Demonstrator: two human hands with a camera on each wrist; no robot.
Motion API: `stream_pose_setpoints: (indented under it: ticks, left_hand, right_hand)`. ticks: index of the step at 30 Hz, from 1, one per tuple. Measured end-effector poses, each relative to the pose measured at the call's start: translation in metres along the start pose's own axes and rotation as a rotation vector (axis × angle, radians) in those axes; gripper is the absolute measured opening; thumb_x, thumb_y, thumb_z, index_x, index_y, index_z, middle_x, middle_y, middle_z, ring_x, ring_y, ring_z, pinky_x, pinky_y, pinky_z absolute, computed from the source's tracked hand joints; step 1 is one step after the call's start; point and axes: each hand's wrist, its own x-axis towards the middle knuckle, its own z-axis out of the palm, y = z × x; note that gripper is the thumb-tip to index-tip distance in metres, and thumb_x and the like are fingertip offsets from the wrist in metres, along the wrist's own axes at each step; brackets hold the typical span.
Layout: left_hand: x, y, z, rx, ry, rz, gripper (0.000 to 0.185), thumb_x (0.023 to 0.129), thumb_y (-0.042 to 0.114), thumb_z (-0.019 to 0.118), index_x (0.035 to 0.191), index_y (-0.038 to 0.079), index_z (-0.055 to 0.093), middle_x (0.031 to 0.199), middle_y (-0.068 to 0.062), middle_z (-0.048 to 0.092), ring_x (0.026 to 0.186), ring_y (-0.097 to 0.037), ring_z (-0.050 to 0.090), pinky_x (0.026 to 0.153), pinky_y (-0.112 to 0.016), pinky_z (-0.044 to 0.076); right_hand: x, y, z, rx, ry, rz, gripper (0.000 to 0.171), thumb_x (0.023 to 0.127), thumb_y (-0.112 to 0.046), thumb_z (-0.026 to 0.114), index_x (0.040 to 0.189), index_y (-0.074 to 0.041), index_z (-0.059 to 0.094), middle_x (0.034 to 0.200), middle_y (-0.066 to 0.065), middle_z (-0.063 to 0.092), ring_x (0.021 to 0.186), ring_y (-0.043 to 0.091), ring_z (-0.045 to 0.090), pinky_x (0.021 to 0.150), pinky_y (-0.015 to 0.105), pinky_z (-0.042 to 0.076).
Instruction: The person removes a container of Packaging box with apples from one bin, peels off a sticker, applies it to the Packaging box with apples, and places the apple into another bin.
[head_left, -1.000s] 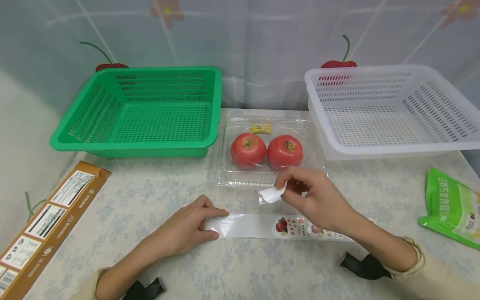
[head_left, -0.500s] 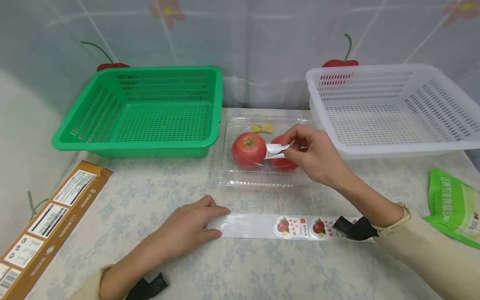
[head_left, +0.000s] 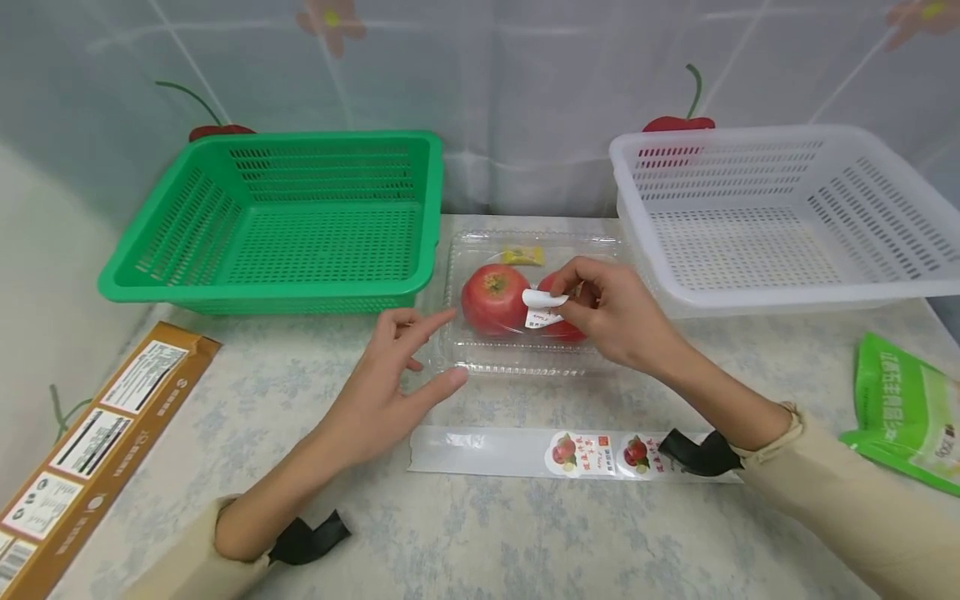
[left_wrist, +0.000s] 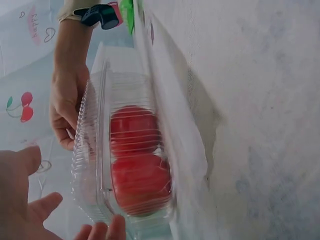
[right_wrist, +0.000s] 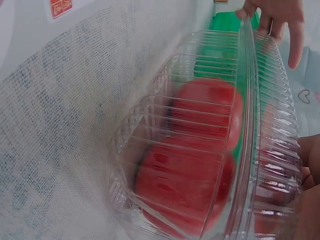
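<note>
Between my right hand's (head_left: 618, 317) thumb and fingers is a curled white sticker (head_left: 543, 317), its printing partly showing. The hand holds it over the lid of a clear plastic clamshell box (head_left: 495, 367). Two round red fruits (head_left: 493, 302) sit inside this box, the right one partly hidden behind the sticker and hand. At the box's left front corner, my left hand (head_left: 382, 400) reaches with thumb and fingers spread; it holds nothing. In the left wrist view its fingers (left_wrist: 47, 206) show beside the box wall. A yellow packet (head_left: 522, 256) lies behind the fruits.
A strip of fruit stickers (head_left: 487, 452) lies in front of the box, its right end under my right wrist. Behind stand a green basket (head_left: 270, 293) and a white basket (head_left: 795, 297). A brown carton (head_left: 97, 450) lies far left, a green bag (head_left: 900, 408) far right.
My right hand has carried the sticker from just above the strip up over the box. My left hand has let go of the strip's left end and moved up to the box's left corner.
</note>
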Motion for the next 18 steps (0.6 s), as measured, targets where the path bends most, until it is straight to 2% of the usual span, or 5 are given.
stream_pose_setpoints:
  ticks: [3, 8, 12, 18]
  left_hand:
    - [0.011, -0.001, 0.001, -0.045, -0.001, -0.018, 0.048, 0.098, 0.028, 0.064, 0.143, 0.014, 0.053, 0.144, -0.010, 0.033, 0.125, -0.026, 0.044, 0.096, -0.046, 0.047]
    - [0.026, -0.003, 0.004, -0.097, 0.031, -0.065, 0.036, 0.101, 0.026, 0.060, 0.130, 0.005, 0.063, 0.144, -0.015, 0.041, 0.130, -0.023, 0.043, 0.096, -0.040, 0.049]
    - [0.029, -0.003, 0.006, -0.116, 0.067, -0.110, 0.031, 0.098, 0.023, 0.064, 0.124, 0.006, 0.067, 0.142, -0.012, 0.044, 0.132, -0.022, 0.043, 0.094, -0.036, 0.051]
    - [0.029, -0.005, 0.006, -0.174, 0.076, -0.131, 0.029, 0.095, 0.019, 0.069, 0.121, 0.004, 0.068, 0.141, -0.014, 0.043, 0.134, -0.022, 0.039, 0.095, -0.039, 0.051]
  right_hand:
    - [0.000, 0.000, 0.001, -0.009, -0.008, -0.004, 0.015, 0.087, 0.010, 0.064, 0.094, -0.003, 0.067, 0.092, 0.008, 0.067, 0.058, 0.022, 0.048, 0.050, 0.024, 0.040]
    - [0.001, 0.001, 0.000, -0.032, -0.008, 0.006, 0.013, 0.086, 0.008, 0.068, 0.093, -0.003, 0.067, 0.081, 0.008, 0.064, 0.057, 0.022, 0.046, 0.048, 0.025, 0.037]
    - [0.001, 0.000, 0.000, -0.009, 0.007, 0.017, 0.014, 0.087, 0.010, 0.065, 0.093, -0.003, 0.067, 0.086, 0.006, 0.066, 0.058, 0.021, 0.047, 0.047, 0.025, 0.036]
    - [0.001, -0.001, -0.002, 0.049, 0.066, 0.021, 0.018, 0.086, 0.013, 0.059, 0.094, -0.001, 0.069, 0.088, 0.010, 0.067, 0.056, 0.020, 0.045, 0.045, 0.024, 0.034]
